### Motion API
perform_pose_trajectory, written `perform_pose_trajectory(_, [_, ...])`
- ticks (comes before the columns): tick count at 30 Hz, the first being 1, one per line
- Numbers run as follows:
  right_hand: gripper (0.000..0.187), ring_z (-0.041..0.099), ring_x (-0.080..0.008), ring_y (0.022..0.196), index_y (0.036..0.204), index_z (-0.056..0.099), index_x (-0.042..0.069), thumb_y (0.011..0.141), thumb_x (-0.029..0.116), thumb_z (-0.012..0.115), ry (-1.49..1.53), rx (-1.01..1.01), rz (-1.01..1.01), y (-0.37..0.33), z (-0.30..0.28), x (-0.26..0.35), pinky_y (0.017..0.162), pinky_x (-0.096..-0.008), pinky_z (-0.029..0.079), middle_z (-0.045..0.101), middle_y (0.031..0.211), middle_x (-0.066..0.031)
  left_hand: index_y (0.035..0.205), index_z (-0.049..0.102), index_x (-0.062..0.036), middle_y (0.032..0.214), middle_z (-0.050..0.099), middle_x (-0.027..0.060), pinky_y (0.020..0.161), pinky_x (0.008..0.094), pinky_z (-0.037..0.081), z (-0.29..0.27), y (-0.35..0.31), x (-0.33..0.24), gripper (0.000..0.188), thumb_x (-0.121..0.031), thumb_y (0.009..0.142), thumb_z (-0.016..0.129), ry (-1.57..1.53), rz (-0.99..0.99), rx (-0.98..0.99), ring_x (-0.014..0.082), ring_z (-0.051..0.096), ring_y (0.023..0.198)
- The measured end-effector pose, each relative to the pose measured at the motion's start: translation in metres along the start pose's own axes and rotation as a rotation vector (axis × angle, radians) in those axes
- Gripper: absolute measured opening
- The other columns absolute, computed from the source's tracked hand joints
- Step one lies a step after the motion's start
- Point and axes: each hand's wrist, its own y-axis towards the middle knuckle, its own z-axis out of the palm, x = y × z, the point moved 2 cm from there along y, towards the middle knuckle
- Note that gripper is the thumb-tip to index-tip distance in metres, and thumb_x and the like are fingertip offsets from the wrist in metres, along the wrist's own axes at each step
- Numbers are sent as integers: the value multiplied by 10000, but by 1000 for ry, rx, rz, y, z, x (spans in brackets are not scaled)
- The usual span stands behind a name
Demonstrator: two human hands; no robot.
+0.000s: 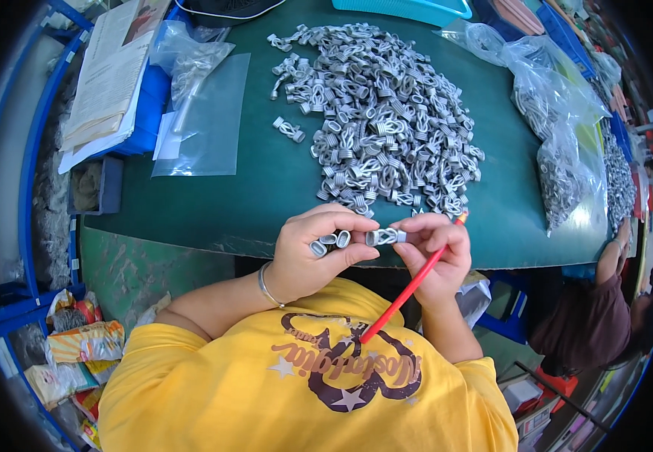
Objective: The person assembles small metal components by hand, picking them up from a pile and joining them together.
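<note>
A grey metal part (385,237), with a twisted, looped middle and ring-like ends, is held level in front of my chest. My left hand (304,245) is closed, with thumb and index finger at the part's left end. Several more grey parts (328,242) stick out of that same palm. At the other end, my right hand (443,264) pinches the part with thumb and fingertips. A slim red pencil-like stick (409,290) is also gripped in my right hand, slanting down toward my shirt, its tan tip uppermost. Beyond both hands lies a large heap of similar parts (387,120).
On the green table (213,203), a clear plastic sheet (217,124) lies left, beside papers (108,83) on a blue bin. Bags of metal parts (560,143) lie right; a turquoise basket (409,7) stands at the back. Another person (590,316) is at the right.
</note>
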Motion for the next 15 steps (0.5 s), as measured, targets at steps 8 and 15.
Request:
perform_pose_trajectory(8, [424, 607, -302, 797, 808, 354, 70, 653, -5, 742, -189, 134, -330, 11, 14, 21, 664, -361, 502, 584, 894, -203, 942, 622, -6, 808, 591, 32, 623, 212, 433, -10, -3, 5, 198, -67, 761, 673, -260, -304, 35, 98, 545, 701])
perform_pose_trajectory(15, [282, 552, -187, 640, 740, 441, 40, 659, -92, 676, -608, 22, -314, 36, 20, 16, 567, -260, 453, 614, 858, -160, 980, 493, -58, 865, 545, 113, 470, 225, 414, -14, 0, 11, 224, -162, 823, 614, -1108, -620, -119, 158, 528, 661])
